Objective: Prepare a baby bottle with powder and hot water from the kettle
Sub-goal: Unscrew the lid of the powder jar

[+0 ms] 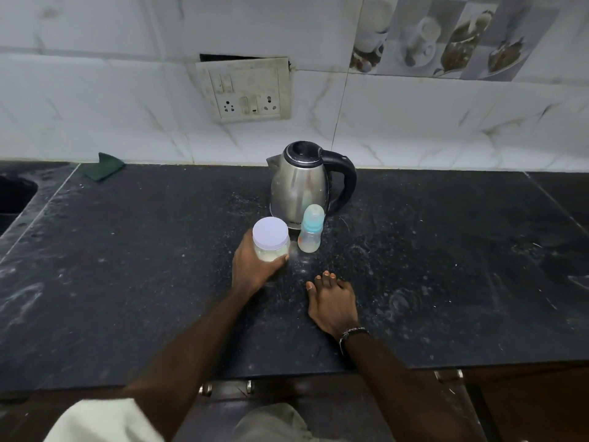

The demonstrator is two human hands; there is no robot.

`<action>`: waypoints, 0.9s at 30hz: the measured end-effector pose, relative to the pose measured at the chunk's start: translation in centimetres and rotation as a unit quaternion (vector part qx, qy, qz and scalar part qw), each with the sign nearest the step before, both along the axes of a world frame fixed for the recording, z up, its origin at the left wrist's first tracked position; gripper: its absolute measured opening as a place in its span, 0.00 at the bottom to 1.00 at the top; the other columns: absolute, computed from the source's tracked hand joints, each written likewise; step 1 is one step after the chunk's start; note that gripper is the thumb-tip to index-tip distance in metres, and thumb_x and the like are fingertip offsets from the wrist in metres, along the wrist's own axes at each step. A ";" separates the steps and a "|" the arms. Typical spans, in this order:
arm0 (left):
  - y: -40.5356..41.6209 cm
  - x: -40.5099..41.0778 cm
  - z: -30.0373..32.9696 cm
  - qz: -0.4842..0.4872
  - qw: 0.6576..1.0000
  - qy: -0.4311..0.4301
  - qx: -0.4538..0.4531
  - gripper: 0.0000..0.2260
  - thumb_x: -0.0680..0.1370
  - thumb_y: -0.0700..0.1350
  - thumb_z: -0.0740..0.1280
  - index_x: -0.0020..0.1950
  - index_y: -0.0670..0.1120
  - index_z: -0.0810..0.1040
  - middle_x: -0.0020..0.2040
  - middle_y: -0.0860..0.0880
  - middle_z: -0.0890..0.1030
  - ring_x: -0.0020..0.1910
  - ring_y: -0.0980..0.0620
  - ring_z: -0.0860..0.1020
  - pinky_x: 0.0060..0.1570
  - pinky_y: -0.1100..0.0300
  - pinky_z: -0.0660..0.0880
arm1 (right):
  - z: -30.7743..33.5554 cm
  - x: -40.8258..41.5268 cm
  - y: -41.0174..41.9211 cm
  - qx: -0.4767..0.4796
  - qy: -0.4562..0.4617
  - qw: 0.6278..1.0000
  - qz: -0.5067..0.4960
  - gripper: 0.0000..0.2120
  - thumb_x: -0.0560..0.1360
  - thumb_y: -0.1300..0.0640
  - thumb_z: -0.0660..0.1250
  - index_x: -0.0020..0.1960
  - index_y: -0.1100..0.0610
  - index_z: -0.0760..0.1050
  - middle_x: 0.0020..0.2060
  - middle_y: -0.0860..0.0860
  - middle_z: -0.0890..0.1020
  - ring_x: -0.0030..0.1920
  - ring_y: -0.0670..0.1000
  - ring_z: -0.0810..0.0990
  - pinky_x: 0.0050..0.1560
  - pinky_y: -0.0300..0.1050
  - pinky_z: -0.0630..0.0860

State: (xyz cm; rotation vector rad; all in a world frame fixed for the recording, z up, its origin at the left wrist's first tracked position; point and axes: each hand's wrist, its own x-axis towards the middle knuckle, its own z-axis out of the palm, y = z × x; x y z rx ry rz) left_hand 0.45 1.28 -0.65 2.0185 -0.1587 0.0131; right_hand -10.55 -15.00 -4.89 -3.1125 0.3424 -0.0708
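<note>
A clear powder jar [272, 240] with a pale lilac lid stands on the black counter [127, 266], pale powder showing at its bottom. My left hand [253, 269] grips its side from the left. Just right of the jar stands a small baby bottle [310, 231] with a light blue collar and a clear cap on. Behind both sits a steel kettle [302, 183] with a black lid and handle, the handle pointing right. My right hand [331, 301] rests flat on the counter below the bottle, fingers relaxed, holding nothing.
A wall socket plate [245, 90] hangs on the tiled wall behind the kettle. A green cloth [103, 167] lies at the back left, beside a sink edge [16, 193]. The counter is dusted with white specks. Cabinet handles [226, 387] show under its front edge.
</note>
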 end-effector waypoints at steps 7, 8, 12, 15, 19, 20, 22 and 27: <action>2.8 -4.5 -1.1 0.003 0.999 -0.015 -0.029 0.40 0.60 0.53 0.84 0.69 0.55 0.71 0.65 0.56 0.78 0.63 0.56 0.76 0.63 0.53 0.75 | 0.2 -0.2 0.2 0.004 -0.006 1.000 -0.004 0.24 0.81 0.48 0.49 0.54 0.59 0.81 0.54 0.59 0.84 0.54 0.58 0.82 0.53 0.53 0.76; 3.2 -5.0 -1.3 -0.001 0.999 -0.019 -0.032 0.40 0.61 0.53 0.84 0.69 0.55 0.71 0.65 0.57 0.78 0.63 0.57 0.76 0.63 0.53 0.75 | 0.1 -0.2 0.2 0.005 -0.009 1.000 -0.005 0.24 0.81 0.48 0.49 0.54 0.59 0.81 0.54 0.59 0.84 0.54 0.58 0.82 0.53 0.53 0.76; 4.3 -7.2 -1.9 -0.010 0.999 -0.025 -0.037 0.40 0.60 0.53 0.84 0.70 0.54 0.72 0.65 0.56 0.78 0.64 0.57 0.76 0.64 0.55 0.75 | 0.0 -0.2 0.2 0.006 -0.019 1.000 -0.010 0.24 0.81 0.48 0.49 0.54 0.59 0.82 0.54 0.59 0.84 0.56 0.58 0.83 0.54 0.53 0.76; 5.0 -8.5 -2.1 -0.017 0.999 -0.025 -0.040 0.41 0.60 0.53 0.85 0.70 0.52 0.72 0.66 0.56 0.78 0.64 0.59 0.76 0.63 0.59 0.74 | 0.0 -0.2 0.3 0.006 -0.025 1.000 -0.010 0.24 0.80 0.49 0.50 0.53 0.60 0.82 0.54 0.60 0.84 0.55 0.58 0.83 0.53 0.52 0.77; 5.8 -9.7 -2.6 -0.026 0.999 -0.022 -0.034 0.42 0.60 0.53 0.85 0.71 0.50 0.72 0.66 0.55 0.78 0.64 0.58 0.76 0.64 0.59 0.74 | 0.0 -0.3 0.3 0.012 -0.022 1.000 -0.012 0.25 0.81 0.48 0.49 0.55 0.60 0.82 0.55 0.60 0.84 0.57 0.58 0.82 0.56 0.53 0.76; 5.9 -10.0 -2.7 -0.027 0.999 -0.022 -0.034 0.42 0.59 0.53 0.85 0.71 0.50 0.73 0.66 0.55 0.78 0.64 0.58 0.76 0.64 0.59 0.74 | 0.0 -0.3 0.4 0.011 -0.024 1.000 -0.013 0.25 0.81 0.48 0.49 0.56 0.60 0.82 0.56 0.60 0.84 0.58 0.58 0.82 0.56 0.53 0.76; 6.2 -10.6 -2.8 -0.034 0.999 -0.021 -0.036 0.43 0.59 0.54 0.85 0.71 0.49 0.72 0.66 0.54 0.78 0.64 0.57 0.76 0.64 0.61 0.74 | 0.1 -0.4 0.5 0.013 -0.030 0.999 -0.014 0.25 0.81 0.48 0.49 0.55 0.60 0.82 0.55 0.60 0.84 0.57 0.58 0.82 0.57 0.53 0.76; 6.4 -11.2 -2.9 -0.037 0.998 -0.010 -0.045 0.43 0.60 0.57 0.83 0.72 0.50 0.72 0.66 0.55 0.78 0.65 0.57 0.76 0.62 0.69 0.72 | 0.3 -0.5 0.5 0.019 -0.030 0.999 -0.014 0.25 0.81 0.48 0.48 0.55 0.60 0.81 0.56 0.59 0.84 0.57 0.58 0.82 0.56 0.53 0.76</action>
